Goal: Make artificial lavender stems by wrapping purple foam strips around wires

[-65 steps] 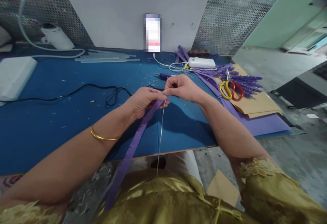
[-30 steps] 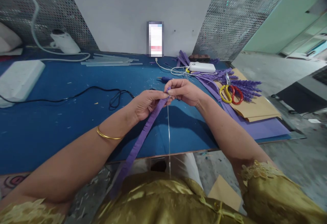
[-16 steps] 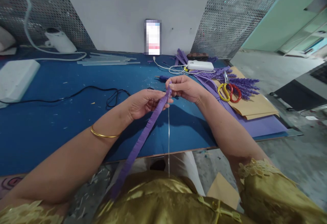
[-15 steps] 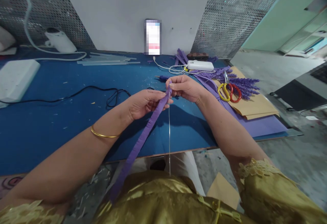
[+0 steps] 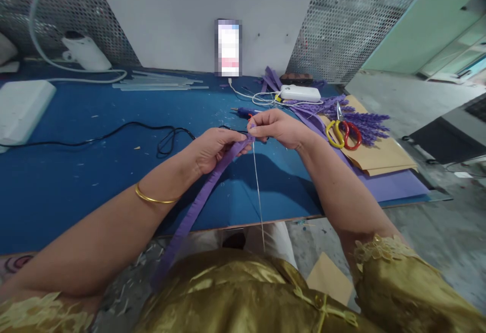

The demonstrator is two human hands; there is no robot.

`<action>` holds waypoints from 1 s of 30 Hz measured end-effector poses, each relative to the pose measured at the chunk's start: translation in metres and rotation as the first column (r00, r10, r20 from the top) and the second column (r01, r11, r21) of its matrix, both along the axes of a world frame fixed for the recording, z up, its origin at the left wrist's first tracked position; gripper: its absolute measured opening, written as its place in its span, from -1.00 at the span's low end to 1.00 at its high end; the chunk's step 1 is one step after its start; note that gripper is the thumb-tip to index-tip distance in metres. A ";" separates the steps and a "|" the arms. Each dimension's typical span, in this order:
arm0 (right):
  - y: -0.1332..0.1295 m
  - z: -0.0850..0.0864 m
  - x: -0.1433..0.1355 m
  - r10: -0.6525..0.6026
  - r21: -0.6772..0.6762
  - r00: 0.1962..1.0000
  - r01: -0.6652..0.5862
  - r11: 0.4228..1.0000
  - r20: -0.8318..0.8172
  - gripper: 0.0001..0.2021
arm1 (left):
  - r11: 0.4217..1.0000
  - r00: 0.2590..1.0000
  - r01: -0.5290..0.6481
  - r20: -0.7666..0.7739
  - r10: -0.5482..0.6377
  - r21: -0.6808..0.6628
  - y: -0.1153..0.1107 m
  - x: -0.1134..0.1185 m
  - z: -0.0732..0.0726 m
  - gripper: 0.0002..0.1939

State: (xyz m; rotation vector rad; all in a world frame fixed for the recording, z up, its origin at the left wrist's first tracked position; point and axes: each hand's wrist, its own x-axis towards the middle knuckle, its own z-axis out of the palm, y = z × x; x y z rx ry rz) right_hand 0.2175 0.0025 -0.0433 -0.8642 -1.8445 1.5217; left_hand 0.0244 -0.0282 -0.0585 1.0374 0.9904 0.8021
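Observation:
A long purple paper strip [image 5: 197,202] slants down from my fingers past the table edge toward my lap. My left hand [image 5: 217,150] pinches the strip close to its upper end. My right hand [image 5: 276,128] closes thumb and finger on the strip's tip, where it meets a thin wire [image 5: 258,191]. The wire hangs from this joint to below the table edge. How strip and wire are joined is hidden by my fingers. Just behind my hands lies a blue glue gun [image 5: 243,112], partly covered by the right hand.
On the right lie scissors [image 5: 343,133] with red and yellow handles, purple flower sprigs [image 5: 370,124], brown paper [image 5: 383,158] and purple sheets [image 5: 402,187]. A phone [image 5: 229,48] leans on the back panel, cabled to a white power bank [image 5: 300,92]. Glue sticks [image 5: 159,82] and a black cord [image 5: 94,137] lie left.
The strip has swung to a flatter slant, and the wire's lower end has moved right. Both hands keep their pinch near the strip's tip. The view has shifted slightly.

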 end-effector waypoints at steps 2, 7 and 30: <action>-0.003 0.001 -0.003 -0.046 0.032 0.999 0.045 0.998 0.029 -0.87 | 0.999 0.999 -0.034 0.012 0.034 0.014 -0.001 0.001 -0.001 -0.88; -0.006 0.000 -0.010 -0.156 0.105 0.986 0.150 0.983 0.051 -0.87 | 0.993 0.993 -0.120 0.010 0.120 0.012 -0.003 0.004 0.001 -0.92; -0.011 -0.008 -0.026 -0.283 0.001 0.959 0.283 0.959 -0.032 -0.72 | 0.967 0.979 -0.166 -0.085 0.185 0.192 -0.005 0.004 0.001 -0.99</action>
